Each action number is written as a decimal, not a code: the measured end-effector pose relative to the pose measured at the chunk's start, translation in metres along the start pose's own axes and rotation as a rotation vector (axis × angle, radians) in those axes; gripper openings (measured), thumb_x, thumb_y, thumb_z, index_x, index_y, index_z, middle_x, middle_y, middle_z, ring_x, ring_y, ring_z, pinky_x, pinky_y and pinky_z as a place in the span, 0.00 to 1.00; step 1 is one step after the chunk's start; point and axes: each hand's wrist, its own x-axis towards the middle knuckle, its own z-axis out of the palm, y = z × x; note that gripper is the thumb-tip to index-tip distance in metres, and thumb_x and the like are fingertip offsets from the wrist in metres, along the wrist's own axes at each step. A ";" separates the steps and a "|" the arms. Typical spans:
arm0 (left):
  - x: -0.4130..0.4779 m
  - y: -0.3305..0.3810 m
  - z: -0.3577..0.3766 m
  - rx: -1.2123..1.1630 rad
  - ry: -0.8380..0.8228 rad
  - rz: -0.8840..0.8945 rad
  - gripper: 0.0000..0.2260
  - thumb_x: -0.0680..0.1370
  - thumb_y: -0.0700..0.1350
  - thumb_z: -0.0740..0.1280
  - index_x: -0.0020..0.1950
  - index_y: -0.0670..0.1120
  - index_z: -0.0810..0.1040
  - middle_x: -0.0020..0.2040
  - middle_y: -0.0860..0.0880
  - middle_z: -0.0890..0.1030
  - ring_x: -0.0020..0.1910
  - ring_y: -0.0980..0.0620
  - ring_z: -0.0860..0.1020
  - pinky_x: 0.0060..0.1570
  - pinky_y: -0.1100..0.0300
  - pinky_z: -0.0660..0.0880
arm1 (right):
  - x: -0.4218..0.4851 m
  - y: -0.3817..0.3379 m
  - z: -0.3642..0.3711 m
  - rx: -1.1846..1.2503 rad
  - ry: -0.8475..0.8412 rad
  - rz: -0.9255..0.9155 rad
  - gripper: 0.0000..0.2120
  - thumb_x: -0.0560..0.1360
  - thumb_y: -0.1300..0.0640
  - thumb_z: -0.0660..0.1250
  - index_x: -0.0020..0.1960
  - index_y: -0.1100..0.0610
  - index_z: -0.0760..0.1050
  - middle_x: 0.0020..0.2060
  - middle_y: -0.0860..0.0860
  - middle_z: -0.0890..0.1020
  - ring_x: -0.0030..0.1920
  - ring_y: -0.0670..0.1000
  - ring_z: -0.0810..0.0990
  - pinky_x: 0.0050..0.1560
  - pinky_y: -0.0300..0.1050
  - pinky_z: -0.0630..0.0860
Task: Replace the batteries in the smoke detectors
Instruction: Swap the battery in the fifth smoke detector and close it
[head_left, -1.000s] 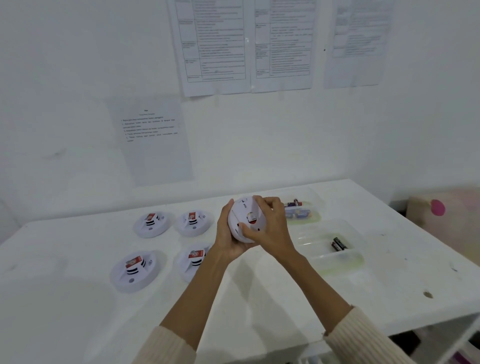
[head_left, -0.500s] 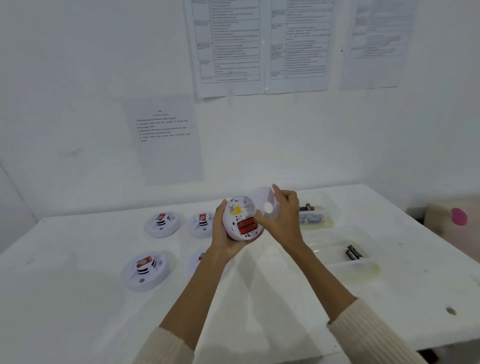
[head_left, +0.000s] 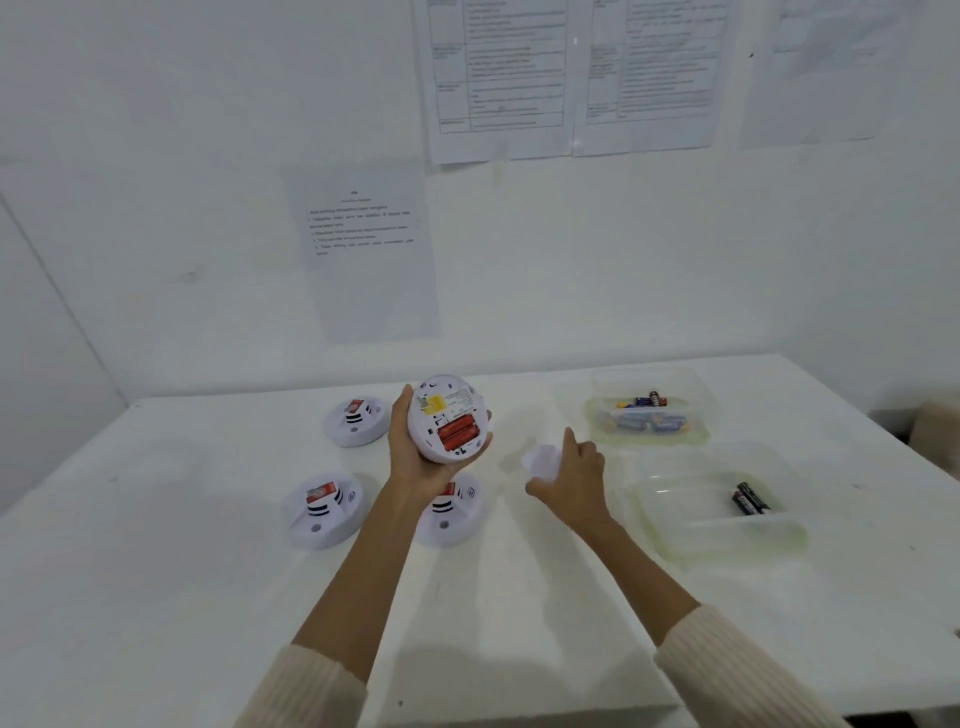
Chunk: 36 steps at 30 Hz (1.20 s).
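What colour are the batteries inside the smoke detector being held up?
Red; two batteries lie side by side in the detector, seen in the head view.

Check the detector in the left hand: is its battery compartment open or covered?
Open. The held detector shows red batteries uncovered; the right hand holds the white cover apart.

Open tabletop (head_left: 519, 623) runs along the near edge and the far left. Three detectors (head_left: 322, 512) crowd the left-middle; two trays (head_left: 727, 540) block the right. The lane between them is filled by the right hand (head_left: 571, 478) gripping a cover (head_left: 541, 460). The left hand (head_left: 410, 462) holds a raised detector (head_left: 449, 418) over the cluster.
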 end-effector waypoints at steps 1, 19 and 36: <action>-0.001 0.001 -0.002 -0.007 -0.006 -0.004 0.42 0.48 0.56 0.82 0.59 0.44 0.77 0.57 0.40 0.79 0.58 0.39 0.74 0.50 0.43 0.77 | -0.002 0.003 0.003 -0.035 -0.018 -0.001 0.42 0.68 0.53 0.71 0.73 0.64 0.52 0.60 0.62 0.67 0.61 0.59 0.65 0.61 0.45 0.60; 0.010 -0.015 0.021 -0.127 -0.028 -0.014 0.31 0.66 0.60 0.67 0.64 0.44 0.72 0.58 0.40 0.77 0.58 0.39 0.74 0.50 0.43 0.76 | 0.019 -0.007 -0.037 0.200 0.088 -0.128 0.19 0.73 0.56 0.68 0.63 0.52 0.72 0.60 0.57 0.71 0.64 0.56 0.65 0.50 0.33 0.54; 0.143 -0.073 0.097 0.051 -0.036 -0.023 0.26 0.77 0.62 0.54 0.49 0.45 0.84 0.47 0.42 0.83 0.48 0.44 0.80 0.43 0.52 0.80 | 0.125 0.015 -0.103 0.230 0.034 -0.291 0.38 0.67 0.51 0.73 0.72 0.49 0.58 0.60 0.52 0.69 0.64 0.52 0.66 0.58 0.49 0.72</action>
